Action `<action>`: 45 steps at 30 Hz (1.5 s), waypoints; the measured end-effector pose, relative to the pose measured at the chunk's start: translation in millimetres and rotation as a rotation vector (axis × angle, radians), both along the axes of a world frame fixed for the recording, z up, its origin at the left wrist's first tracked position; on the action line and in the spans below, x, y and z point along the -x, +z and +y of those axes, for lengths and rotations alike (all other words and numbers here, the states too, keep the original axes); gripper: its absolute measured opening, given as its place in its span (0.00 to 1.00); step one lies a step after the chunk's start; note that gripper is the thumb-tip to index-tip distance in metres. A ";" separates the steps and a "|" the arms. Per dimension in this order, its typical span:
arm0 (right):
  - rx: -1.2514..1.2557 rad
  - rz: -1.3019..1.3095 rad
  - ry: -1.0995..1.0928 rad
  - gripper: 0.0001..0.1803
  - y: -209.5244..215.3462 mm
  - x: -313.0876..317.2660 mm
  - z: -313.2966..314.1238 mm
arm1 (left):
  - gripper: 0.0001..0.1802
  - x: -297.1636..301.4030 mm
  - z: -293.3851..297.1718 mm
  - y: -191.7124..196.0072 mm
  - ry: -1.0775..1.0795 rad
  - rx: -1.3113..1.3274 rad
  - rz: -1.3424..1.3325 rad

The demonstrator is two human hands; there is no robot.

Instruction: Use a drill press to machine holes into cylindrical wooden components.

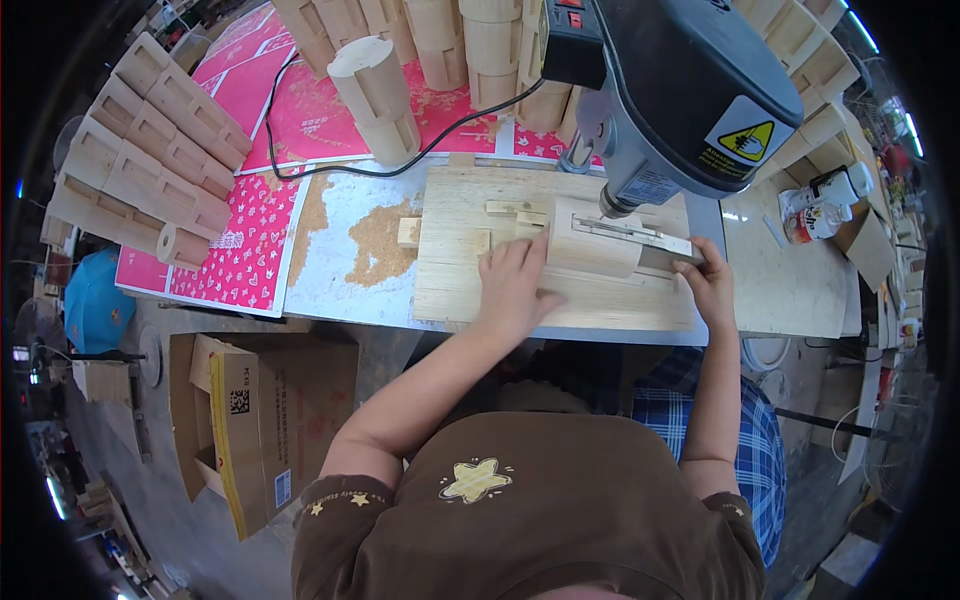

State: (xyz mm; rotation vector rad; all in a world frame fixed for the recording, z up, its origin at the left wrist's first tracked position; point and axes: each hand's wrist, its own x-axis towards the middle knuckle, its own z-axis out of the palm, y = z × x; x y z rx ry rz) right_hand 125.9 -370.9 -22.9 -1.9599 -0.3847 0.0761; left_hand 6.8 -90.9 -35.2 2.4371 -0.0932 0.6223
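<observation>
Lying on a plywood base board [470, 290] under the head of a grey drill press [670, 90], a rounded wooden block [592, 240] is steadied from both sides. The left hand [512, 285] is laid flat, fingers spread and extended, against the block's left end and on the board beside it; nothing is gripped by it. The right hand [708, 283] is set at the block's right end, its fingers curled over the edge of the wood there, though how firmly the piece is clasped cannot be told. The drill chuck [612, 205] is seen just above the block's top. Small wooden stop pieces [515, 210] are fixed on the board behind the block. Sawdust [378, 240] is scattered on the table to the left, where pink patterned sheets [245, 250] are spread. Stacks of similar rounded blocks [150, 150] are piled at the far left and along the back. A black cable [400, 165] is run across the table, and a cardboard box [260, 410] is stood on the floor below.
</observation>
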 end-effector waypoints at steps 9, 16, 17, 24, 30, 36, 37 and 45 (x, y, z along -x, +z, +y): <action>0.031 0.013 0.141 0.18 14.7 -8.7 36.9 | 0.31 -17.4 48.7 -25.5 -0.077 0.124 -0.001; -0.144 -0.622 -0.117 0.11 164.3 -48.9 60.3 | 0.31 -12.5 57.3 -29.3 -0.087 0.130 0.081; -0.291 -0.672 -0.135 0.11 186.8 -54.9 77.4 | 0.31 -11.1 57.9 -28.3 -0.080 0.116 0.088; 0.253 -0.820 -0.206 0.17 197.5 -60.1 91.4 | 0.32 -14.9 54.7 -29.8 -0.079 0.090 0.107; 0.277 -0.785 -0.226 0.12 184.6 36.6 78.2 | 0.31 -18.9 52.6 -30.1 -0.108 0.044 0.077; 0.137 -0.684 -0.216 0.10 119.0 62.3 77.5 | 0.21 -18.2 51.3 -22.1 -0.082 0.013 0.051; 0.131 -0.705 -0.206 0.11 110.3 61.5 76.6 | 0.21 -17.9 51.4 -21.3 -0.087 0.012 0.054; -0.056 -0.865 -0.141 0.15 37.7 29.3 82.7 | 0.30 -18.7 51.8 -23.3 -0.111 -0.012 0.041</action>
